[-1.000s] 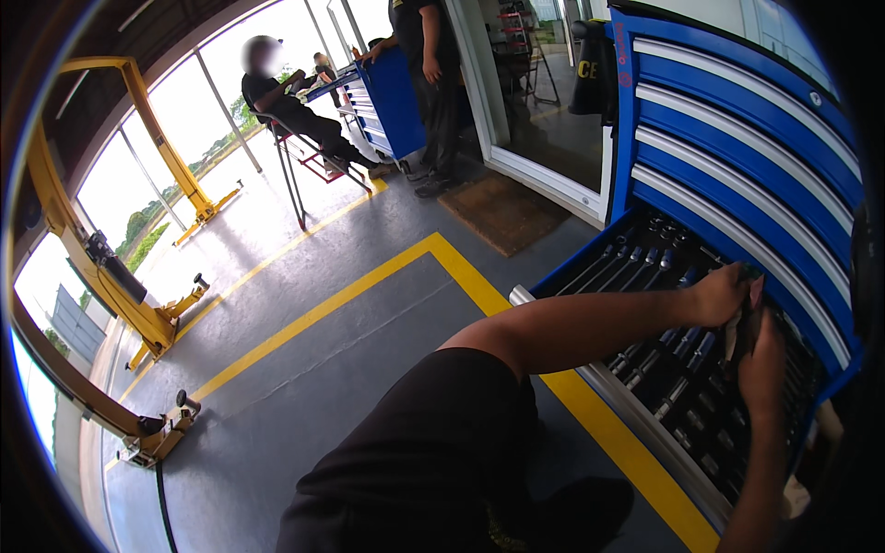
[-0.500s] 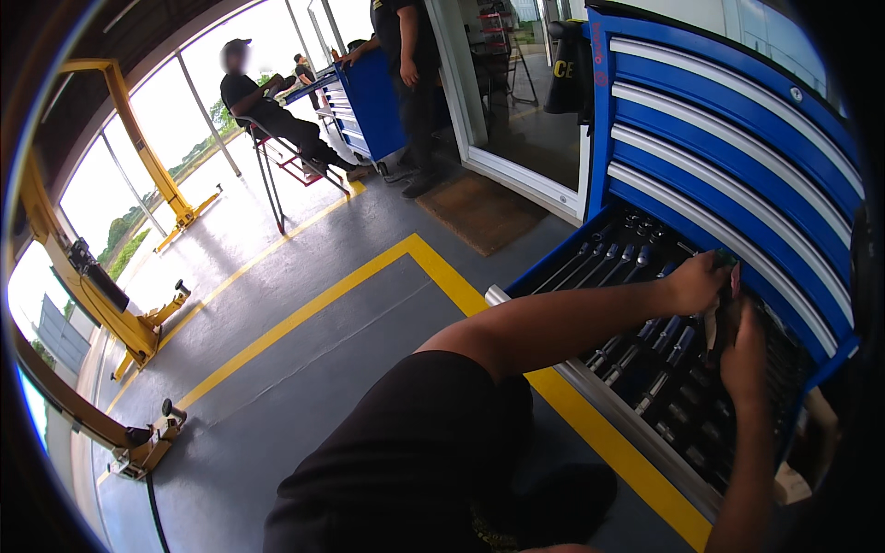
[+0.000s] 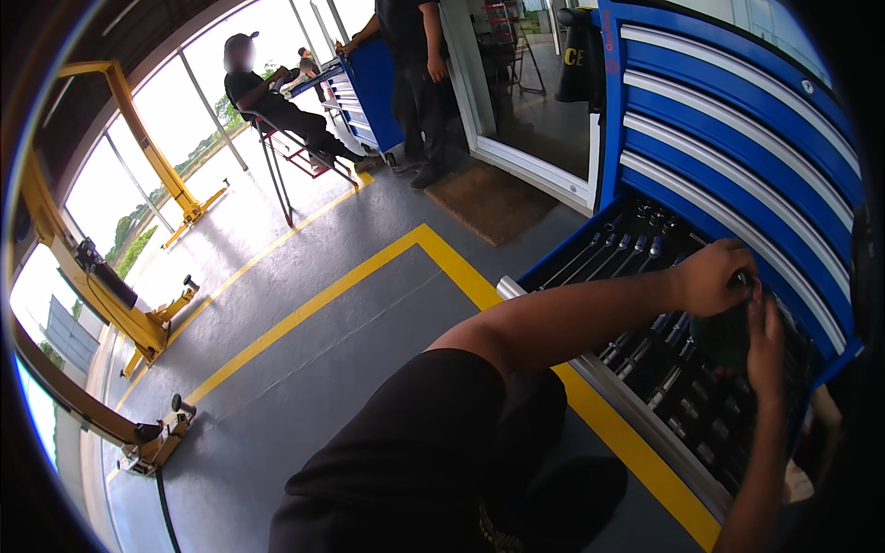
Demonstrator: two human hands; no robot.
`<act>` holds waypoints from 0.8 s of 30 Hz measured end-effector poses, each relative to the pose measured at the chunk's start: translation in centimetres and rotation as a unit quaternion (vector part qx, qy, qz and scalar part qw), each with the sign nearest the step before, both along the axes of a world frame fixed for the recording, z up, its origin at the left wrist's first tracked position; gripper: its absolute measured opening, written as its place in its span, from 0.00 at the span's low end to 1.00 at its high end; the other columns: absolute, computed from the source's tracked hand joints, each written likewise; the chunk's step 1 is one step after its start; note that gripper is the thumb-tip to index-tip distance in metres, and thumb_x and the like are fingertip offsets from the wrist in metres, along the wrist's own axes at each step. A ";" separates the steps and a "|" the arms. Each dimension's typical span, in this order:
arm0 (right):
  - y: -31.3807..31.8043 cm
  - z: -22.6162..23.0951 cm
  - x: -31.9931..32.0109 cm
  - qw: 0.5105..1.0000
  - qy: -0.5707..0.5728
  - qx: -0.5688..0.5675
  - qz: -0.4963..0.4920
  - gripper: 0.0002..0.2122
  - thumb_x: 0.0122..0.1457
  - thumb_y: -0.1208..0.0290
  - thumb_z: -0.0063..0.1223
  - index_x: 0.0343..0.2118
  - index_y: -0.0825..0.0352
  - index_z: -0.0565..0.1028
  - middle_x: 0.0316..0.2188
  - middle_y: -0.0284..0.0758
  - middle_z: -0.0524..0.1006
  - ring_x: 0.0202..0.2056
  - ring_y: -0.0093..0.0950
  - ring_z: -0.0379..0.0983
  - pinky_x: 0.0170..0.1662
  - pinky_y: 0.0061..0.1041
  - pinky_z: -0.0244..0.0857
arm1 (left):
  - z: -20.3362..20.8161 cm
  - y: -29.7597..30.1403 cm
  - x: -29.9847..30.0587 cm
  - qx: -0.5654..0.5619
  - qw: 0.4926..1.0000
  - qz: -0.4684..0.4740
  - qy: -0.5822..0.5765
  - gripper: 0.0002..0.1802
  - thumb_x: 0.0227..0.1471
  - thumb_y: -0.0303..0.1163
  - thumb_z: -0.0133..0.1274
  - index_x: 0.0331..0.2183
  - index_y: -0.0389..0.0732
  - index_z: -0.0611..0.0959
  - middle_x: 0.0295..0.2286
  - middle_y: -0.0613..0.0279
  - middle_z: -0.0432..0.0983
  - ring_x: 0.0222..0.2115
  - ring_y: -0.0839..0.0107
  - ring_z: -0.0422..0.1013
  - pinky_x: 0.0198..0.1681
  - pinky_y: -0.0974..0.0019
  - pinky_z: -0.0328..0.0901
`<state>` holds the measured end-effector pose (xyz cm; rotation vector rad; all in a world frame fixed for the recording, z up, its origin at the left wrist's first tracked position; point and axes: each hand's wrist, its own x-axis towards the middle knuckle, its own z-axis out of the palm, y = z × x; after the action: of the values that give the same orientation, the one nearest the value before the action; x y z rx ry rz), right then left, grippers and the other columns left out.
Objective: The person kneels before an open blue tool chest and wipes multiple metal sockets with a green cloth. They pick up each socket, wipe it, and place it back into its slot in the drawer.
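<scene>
Over the open tool drawer (image 3: 553, 273), my left hand (image 3: 715, 276) is curled closed, its fingers bent around a small part that I cannot make out. A dark green, cloth-like piece (image 3: 724, 339) hangs just below it. Close beside, my right hand (image 3: 765, 346) points upward with its fingers together, and its fingertips meet the left hand at a small pinkish bit. The piece seems pinched between both hands, though the fingers hide most of the grip. Beneath lie wrenches (image 3: 604, 253) in a row, with several sockets and extension bars (image 3: 662, 392) nearer me.
The blue tool cabinet (image 3: 737, 120) with silver drawer handles rises behind the drawer. A doormat (image 3: 493, 205) lies by a glass door. One person sits on a high chair (image 3: 300, 152); another stands by a blue cabinet (image 3: 369, 101). Yellow lift posts (image 3: 138, 323) stand left.
My hands have risen slightly and come closer together. My left hand has turned, its knuckles now upward, and the dark green piece now hangs lower and shows more. The view has shifted a little.
</scene>
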<state>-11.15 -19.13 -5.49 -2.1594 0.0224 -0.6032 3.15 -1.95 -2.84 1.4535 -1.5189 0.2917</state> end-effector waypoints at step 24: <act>-4.2 3.7 -2.8 0.979 0.075 -0.147 -0.123 0.18 0.66 0.57 0.52 0.40 0.72 0.80 0.34 0.56 0.80 0.38 0.53 0.79 0.40 0.47 0.71 | 2.3 1.9 1.7 0.251 0.926 -0.159 0.232 0.16 0.56 0.23 0.63 0.46 0.34 0.81 0.35 0.60 0.82 0.36 0.75 0.79 0.40 0.70 0.73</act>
<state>-13.90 -23.29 -1.79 -2.5079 0.3041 -0.6127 4.84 -0.10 -0.49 1.4842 -1.4502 -0.6419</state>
